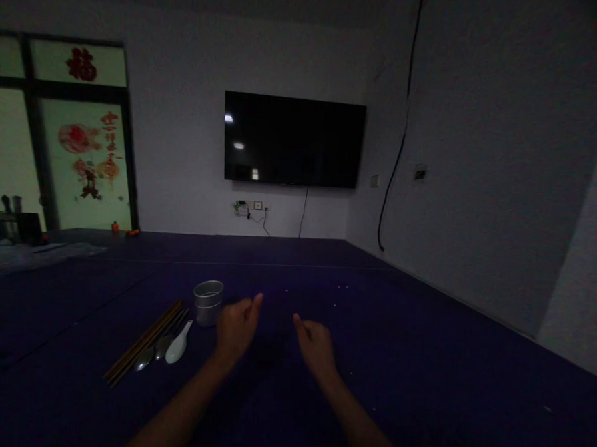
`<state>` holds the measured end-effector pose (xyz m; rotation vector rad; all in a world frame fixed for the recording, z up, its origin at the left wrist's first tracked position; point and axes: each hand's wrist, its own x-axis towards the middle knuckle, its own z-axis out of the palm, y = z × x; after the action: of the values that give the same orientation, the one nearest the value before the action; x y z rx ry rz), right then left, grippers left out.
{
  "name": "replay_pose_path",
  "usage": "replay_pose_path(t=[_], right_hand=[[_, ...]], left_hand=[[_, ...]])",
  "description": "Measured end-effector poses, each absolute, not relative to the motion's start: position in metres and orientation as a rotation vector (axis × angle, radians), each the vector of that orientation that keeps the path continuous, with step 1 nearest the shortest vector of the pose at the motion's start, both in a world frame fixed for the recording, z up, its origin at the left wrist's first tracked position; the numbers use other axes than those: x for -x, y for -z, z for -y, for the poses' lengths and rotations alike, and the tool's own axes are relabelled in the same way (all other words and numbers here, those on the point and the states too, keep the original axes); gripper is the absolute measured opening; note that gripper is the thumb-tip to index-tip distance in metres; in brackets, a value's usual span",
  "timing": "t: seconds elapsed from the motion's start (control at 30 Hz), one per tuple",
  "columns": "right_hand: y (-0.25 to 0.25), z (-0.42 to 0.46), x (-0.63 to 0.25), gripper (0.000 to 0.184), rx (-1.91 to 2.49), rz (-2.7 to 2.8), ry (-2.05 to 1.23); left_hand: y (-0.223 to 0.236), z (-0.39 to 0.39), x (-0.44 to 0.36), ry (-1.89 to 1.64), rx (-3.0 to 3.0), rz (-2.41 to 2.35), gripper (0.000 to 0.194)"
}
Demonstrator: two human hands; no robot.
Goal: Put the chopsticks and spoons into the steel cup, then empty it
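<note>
Cup (207, 309): smooth grey metal, soft sheen
Chopsticks (143, 342): brown wood, smooth
Metal spoons (144, 359): polished, glossy bowls
White spoon (176, 348): smooth, glazed-looking ceramic
Tabletop (410, 358): matt; perhaps cloth, too dim to be sure
Television (294, 143): glossy, reflective screen
Wall (178, 136): matt paint

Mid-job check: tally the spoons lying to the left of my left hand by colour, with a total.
Silver spoons: 2
White spoon: 1
Total: 3
</note>
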<state>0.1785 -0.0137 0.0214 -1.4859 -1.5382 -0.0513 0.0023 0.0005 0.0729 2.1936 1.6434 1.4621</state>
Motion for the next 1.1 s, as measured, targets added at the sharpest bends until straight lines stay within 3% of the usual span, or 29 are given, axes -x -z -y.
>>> replay_pose_path(t=[0.13,0.23,0.47,0.83,1.1], right_hand=[[-0.026,0.02,-0.173,0.064,1.506,1.712,0.073],[-0.025,0.025,-0.17,0.057,1.623,1.878,0.141],[-0.021,0.032,-0.163,0.038,1.815,2.073,0.127],[-0.024,0.035,-0.16,0.034,1.823,2.117,0.137],[-0.027,0.035,-0.158,0.034,1.928,2.152,0.036]], left_hand=[[-0.018,0.013,-0.022,-1.128,-2.42,-1.638,0.061],[-0.003,0.018,-0.019,-1.046,-2.512,-1.635,0.06],[-0.008,0.021,-0.018,-0.851,-2.698,-1.545,0.052],[-0.007,0.023,-0.019,-0.799,-2.73,-1.402,0.041],[-0.012,0.028,-0.018,-0.765,-2.746,-1.429,0.044]])
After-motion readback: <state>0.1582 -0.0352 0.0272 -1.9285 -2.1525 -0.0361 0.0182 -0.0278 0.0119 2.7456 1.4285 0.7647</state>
